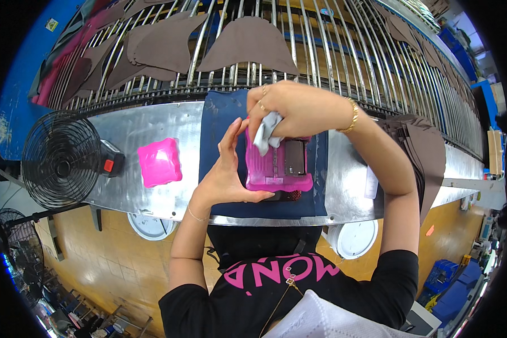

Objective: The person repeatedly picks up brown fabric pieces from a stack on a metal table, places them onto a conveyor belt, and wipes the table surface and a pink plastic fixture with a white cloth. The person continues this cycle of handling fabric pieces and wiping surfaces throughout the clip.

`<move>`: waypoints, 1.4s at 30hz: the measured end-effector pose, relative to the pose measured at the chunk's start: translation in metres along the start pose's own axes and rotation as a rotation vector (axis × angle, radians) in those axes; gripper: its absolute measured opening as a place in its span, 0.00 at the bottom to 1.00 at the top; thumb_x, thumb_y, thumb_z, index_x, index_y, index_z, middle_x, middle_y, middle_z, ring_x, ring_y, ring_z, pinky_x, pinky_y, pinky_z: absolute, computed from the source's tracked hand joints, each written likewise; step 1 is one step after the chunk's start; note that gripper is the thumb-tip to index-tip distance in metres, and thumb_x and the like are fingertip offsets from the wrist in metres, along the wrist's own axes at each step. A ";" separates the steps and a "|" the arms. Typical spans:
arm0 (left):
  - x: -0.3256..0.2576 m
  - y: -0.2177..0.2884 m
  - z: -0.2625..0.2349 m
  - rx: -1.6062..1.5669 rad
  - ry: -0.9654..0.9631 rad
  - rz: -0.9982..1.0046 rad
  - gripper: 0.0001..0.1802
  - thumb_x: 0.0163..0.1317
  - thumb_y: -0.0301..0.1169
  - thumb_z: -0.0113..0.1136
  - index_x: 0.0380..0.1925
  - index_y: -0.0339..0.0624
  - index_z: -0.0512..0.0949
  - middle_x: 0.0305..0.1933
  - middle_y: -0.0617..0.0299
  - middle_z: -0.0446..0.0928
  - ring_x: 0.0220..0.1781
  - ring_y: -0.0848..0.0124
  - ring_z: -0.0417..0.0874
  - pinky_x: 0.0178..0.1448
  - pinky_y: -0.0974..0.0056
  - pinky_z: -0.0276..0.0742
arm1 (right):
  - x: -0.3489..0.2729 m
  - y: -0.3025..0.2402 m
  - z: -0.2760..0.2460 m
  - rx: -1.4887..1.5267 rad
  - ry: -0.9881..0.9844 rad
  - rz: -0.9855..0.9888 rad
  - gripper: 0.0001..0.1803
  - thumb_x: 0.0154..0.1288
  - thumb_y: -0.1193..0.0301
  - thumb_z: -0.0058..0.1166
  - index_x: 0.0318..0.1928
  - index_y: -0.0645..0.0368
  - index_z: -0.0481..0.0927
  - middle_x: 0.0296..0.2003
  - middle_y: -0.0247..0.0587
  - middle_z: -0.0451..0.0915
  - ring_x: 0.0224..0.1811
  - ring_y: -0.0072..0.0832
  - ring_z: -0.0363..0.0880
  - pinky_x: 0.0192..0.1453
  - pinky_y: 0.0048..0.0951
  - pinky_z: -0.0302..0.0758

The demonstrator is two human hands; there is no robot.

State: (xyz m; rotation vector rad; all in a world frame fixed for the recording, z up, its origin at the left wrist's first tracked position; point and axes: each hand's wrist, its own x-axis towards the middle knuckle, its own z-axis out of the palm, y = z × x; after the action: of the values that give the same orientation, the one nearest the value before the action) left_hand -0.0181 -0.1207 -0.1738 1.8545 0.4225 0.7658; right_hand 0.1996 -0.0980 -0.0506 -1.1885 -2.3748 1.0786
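My left hand point(226, 174) grips the left side and lower edge of a pink plastic tray point(276, 169) that rests on a dark blue cloth mat point(219, 121). A dark rectangular piece point(294, 157) sits in the tray. My right hand point(296, 107) is above the tray's top edge and pinches a small white-grey rag point(266, 133), pressing it against the tray's upper left part. Under the tray's lower edge a dark piece point(284, 195) shows a little.
A second pink tray point(159, 162) lies on the metal bench point(141, 129) to the left. A black fan point(62, 159) stands at the far left. Brown cut pieces point(248, 45) lie on a curved wire rack behind; a stack of them point(425, 149) sits at right.
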 end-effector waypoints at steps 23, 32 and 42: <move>0.006 0.003 -0.001 -0.001 -0.016 0.021 0.79 0.29 0.40 0.84 0.73 0.56 0.32 0.74 0.49 0.51 0.76 0.54 0.52 0.74 0.45 0.48 | -0.022 0.021 -0.011 0.038 0.003 -0.019 0.17 0.41 0.83 0.58 0.34 0.53 0.88 0.37 0.36 0.80 0.38 0.29 0.80 0.40 0.28 0.75; 0.005 0.002 0.000 -0.047 -0.016 0.009 0.79 0.28 0.39 0.84 0.74 0.55 0.32 0.74 0.48 0.51 0.76 0.52 0.51 0.75 0.45 0.45 | -0.019 0.023 -0.011 -0.108 -0.080 0.053 0.16 0.43 0.78 0.60 0.37 0.55 0.88 0.34 0.39 0.83 0.34 0.32 0.82 0.38 0.31 0.77; 0.006 0.001 -0.001 -0.024 -0.023 0.020 0.79 0.28 0.39 0.84 0.74 0.55 0.32 0.74 0.47 0.52 0.77 0.52 0.51 0.74 0.45 0.45 | -0.030 0.022 -0.016 -0.153 -0.116 0.147 0.15 0.43 0.79 0.61 0.36 0.54 0.88 0.33 0.37 0.82 0.34 0.31 0.82 0.37 0.29 0.76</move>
State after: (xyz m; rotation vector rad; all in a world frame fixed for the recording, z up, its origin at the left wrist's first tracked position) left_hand -0.0147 -0.1170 -0.1707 1.8456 0.3787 0.7591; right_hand 0.2395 -0.1043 -0.0531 -1.4087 -2.5308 1.0511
